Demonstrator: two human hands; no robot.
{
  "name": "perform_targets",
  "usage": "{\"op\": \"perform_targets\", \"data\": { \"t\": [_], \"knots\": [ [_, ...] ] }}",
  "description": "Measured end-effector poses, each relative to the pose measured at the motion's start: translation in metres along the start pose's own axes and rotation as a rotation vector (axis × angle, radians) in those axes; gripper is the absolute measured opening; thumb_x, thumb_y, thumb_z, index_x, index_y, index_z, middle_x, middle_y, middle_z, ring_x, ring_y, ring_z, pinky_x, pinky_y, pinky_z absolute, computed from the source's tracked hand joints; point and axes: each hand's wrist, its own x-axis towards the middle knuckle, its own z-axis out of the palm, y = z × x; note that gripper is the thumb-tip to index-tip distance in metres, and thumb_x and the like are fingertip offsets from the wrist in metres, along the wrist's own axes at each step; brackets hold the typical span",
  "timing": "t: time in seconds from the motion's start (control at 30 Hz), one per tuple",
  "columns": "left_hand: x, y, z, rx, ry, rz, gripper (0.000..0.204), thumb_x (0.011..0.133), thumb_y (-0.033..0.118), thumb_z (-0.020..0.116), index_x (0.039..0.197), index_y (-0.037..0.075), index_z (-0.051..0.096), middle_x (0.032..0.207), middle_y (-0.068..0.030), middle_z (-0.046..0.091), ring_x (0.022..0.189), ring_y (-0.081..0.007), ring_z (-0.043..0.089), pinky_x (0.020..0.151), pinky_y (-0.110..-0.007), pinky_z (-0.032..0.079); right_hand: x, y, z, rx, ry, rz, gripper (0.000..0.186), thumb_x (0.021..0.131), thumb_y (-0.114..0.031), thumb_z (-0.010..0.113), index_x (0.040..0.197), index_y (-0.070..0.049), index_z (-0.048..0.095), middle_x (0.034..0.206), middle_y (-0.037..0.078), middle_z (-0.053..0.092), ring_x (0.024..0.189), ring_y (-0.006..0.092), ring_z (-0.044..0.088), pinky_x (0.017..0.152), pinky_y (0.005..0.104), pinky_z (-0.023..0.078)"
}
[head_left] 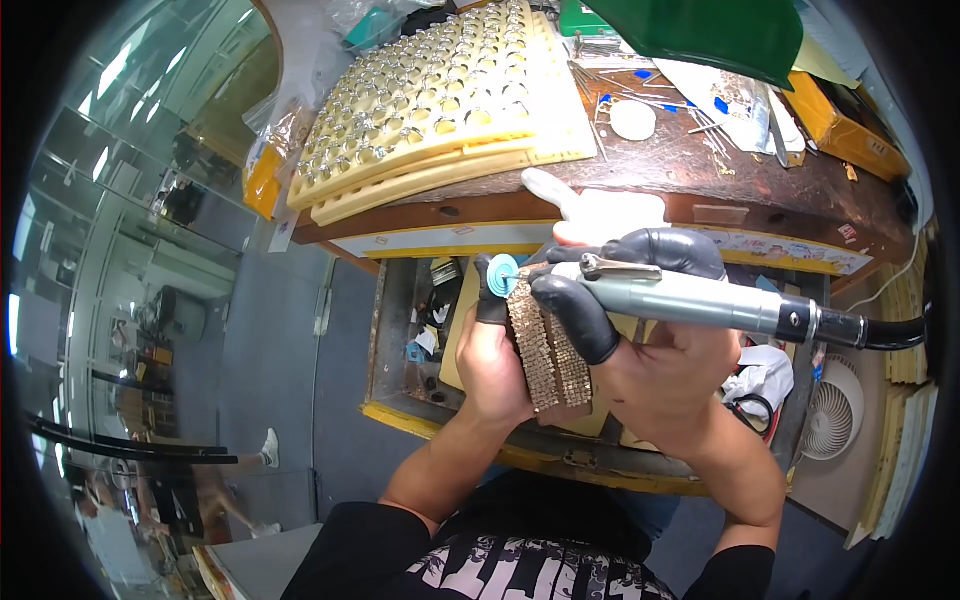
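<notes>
My left hand (490, 375), black covers on some fingers, grips a strip of small gold-toned textured links (535, 365). My right hand (665, 375), also with black-covered fingers, is closed on a grey rotary handpiece (715, 300) with a black hose running off to the right. On its tip is a light blue disc (503, 275), beside the top of the strip; whether they touch I cannot tell. Behind my hands is a white glove-like shape (610, 210), partly hidden.
Yellowish ring trays (560, 140) cover the bench's back left. Scattered burs (640, 85), a white round piece (633, 119) and a yellow box (845, 130) lie right. An open drawer (400, 400) is below, a fan (832, 410) beside it. Behind glass left, a person's legs (220, 480) show.
</notes>
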Motion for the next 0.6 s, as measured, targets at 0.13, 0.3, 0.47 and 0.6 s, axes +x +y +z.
{"op": "perform_targets", "data": {
  "t": [0.13, 0.3, 0.47, 0.6],
  "knots": [
    [0.0010, -0.0009, -0.0005, -0.012, 0.010, -0.006, 0.052, 0.108, 0.036, 0.030, 0.127, -0.005, 0.056, 0.118, -0.0164, 0.065, 0.103, -0.0232, 0.067, 0.093, -0.036, 0.054, -0.0006, 0.0030, 0.0023, 0.016, 0.051, -0.044, 0.017, 0.078, -0.001, 0.081, 0.093, 0.001, 0.073, 0.103, 0.011, 0.070, 0.088, 0.0189, 0.069, 0.076, 0.0298, 0.054],
    [0.0009, -0.0004, -0.0017, 0.005, 0.016, -0.009, 0.052, 0.108, 0.036, 0.030, 0.125, -0.005, 0.056, 0.117, -0.0163, 0.065, 0.103, -0.0235, 0.067, 0.093, -0.036, 0.053, 0.0003, 0.0029, 0.0048, 0.024, 0.052, -0.045, 0.018, 0.079, -0.002, 0.081, 0.094, 0.002, 0.073, 0.104, 0.011, 0.070, 0.088, 0.0188, 0.069, 0.077, 0.0292, 0.055],
    [0.0013, -0.0019, -0.0012, -0.017, 0.012, -0.005, 0.053, 0.108, 0.037, 0.030, 0.127, -0.005, 0.056, 0.117, -0.0163, 0.065, 0.103, -0.0231, 0.067, 0.093, -0.036, 0.053, 0.0010, 0.0029, 0.0027, 0.007, 0.037, -0.038, 0.019, 0.079, -0.003, 0.082, 0.096, 0.001, 0.074, 0.104, 0.011, 0.071, 0.089, 0.0184, 0.069, 0.077, 0.0287, 0.055],
    [-0.0002, 0.0003, 0.0035, 0.014, 0.033, 0.006, 0.054, 0.108, 0.038, 0.030, 0.128, -0.005, 0.056, 0.116, -0.0153, 0.066, 0.102, -0.0220, 0.067, 0.092, -0.035, 0.053, 0.0021, 0.0050, 0.0048, 0.033, 0.047, -0.076, 0.019, 0.080, -0.003, 0.081, 0.097, 0.001, 0.074, 0.103, 0.011, 0.072, 0.089, 0.0181, 0.069, 0.077, 0.0287, 0.055]
  ]
}}
